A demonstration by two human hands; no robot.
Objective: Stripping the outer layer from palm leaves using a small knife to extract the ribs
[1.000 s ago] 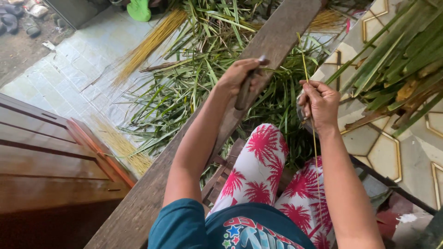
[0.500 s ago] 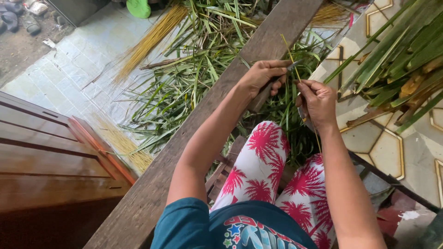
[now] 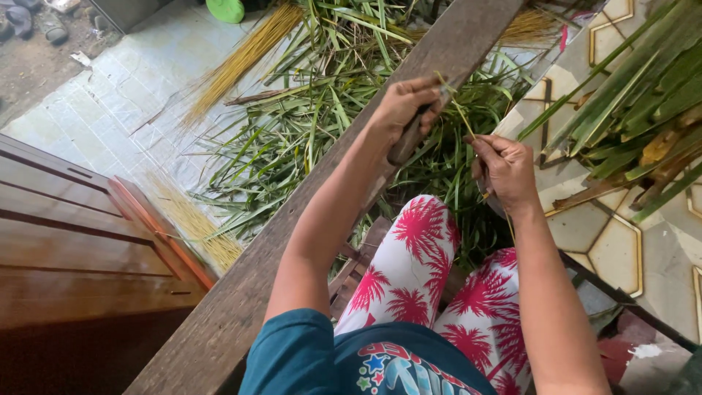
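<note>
You're sitting with a long wooden plank (image 3: 307, 212) running diagonally under your left arm, right below your left fingers, and a big heap of green palm leaves (image 3: 307, 124) is spreading across the tiled floor (image 3: 110, 110) out past your fingertips. More leafy fronds (image 3: 636, 95) are piling up off to the outside of your right fingers, on the patterned tiles (image 3: 607, 234). A bundle of yellow leaf ribs (image 3: 241, 58) is lying well beyond your left fingers, and a smaller pile of ribs (image 3: 194, 230) is sitting near the brown wooden panel (image 3: 66, 249), way off to the outer side of your left fingers. Your left hand (image 3: 402, 106) is curling its fingers tight around the dark handle of a knife (image 3: 406, 143), which is poking down out of your fist toward you. Your right hand (image 3: 504, 172) is pinching a thin leaf rib (image 3: 459, 110) between thumb and fingertips; the rib is angling up from that pinch to just beside your left fingers. I can't tell whether the blade is actually touching the rib there.
</note>
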